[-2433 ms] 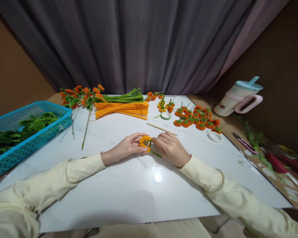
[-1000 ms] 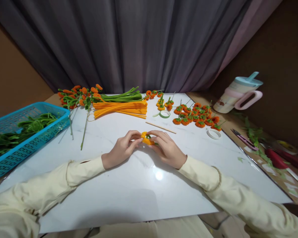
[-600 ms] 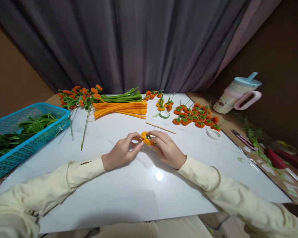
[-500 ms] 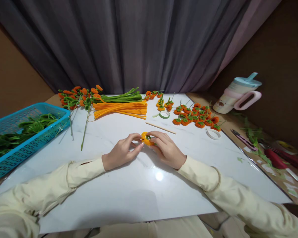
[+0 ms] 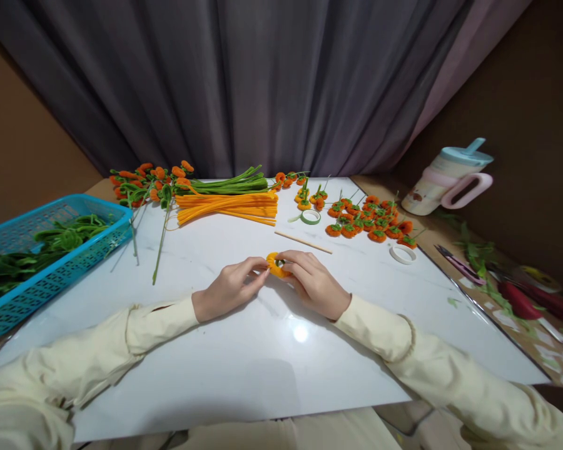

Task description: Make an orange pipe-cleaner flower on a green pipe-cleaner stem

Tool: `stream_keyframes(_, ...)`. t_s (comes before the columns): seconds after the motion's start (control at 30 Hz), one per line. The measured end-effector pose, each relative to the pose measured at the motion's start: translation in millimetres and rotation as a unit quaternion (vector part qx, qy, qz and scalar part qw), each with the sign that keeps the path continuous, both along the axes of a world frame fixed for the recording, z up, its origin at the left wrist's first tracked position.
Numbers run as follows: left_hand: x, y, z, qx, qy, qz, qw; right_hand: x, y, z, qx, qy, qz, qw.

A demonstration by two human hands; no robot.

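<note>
Between my hands, above the middle of the white tabletop [image 5: 244, 369], is a small yellow-orange pipe-cleaner flower [image 5: 274, 267] with a bit of green at its centre. My left hand [image 5: 229, 287] pinches its left edge with thumb and fingertips. Curled over its right side, my right hand [image 5: 316, 284] grips it; those fingers hide part of the flower. A thin wooden stick [image 5: 303, 242] lies just beyond my hands. Behind that is a bundle of orange pipe cleaners [image 5: 228, 207], with green pipe cleaners [image 5: 229, 184] farther back.
At left stands a blue basket [image 5: 82, 240] of green leaves. Orange flowers on stems [image 5: 157, 181] lie at the back left, finished-looking orange flower heads [image 5: 368, 219] at right. Tape rolls [image 5: 310, 217], a tumbler [image 5: 450, 178] and pink-handled scissors [image 5: 464, 267] are also there.
My left hand has shifted very slightly, its fingertips now at the flower's left edge. The flower has turned a little in my fingers. Otherwise things lie as before.
</note>
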State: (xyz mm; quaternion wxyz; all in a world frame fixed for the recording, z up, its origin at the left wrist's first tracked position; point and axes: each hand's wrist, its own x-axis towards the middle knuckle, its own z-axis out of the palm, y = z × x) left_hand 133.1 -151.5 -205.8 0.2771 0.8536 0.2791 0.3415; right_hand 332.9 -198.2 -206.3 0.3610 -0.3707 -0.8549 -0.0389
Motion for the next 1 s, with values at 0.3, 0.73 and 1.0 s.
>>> stream_keyframes(0.3, 0.2, 4.1, -4.7, 0.068, -0.005, -0.009, 0.998, 0.2, 0.9, 0.0, 0.021, -0.011, -0.005, 1.000)
stream_keyframes(0.73, 2.5, 6.4, 0.5, 0.153, 0.045, -0.007, 0.987, 0.1, 1.4, -1.4, 0.023, -0.013, -0.008, 1.000)
stream_keyframes(1.0, 1.0, 9.2, 0.8, 0.236, 0.096, -0.044, 0.966, 1.0, 1.9, -2.3, 0.021, -0.023, 0.007, 0.999)
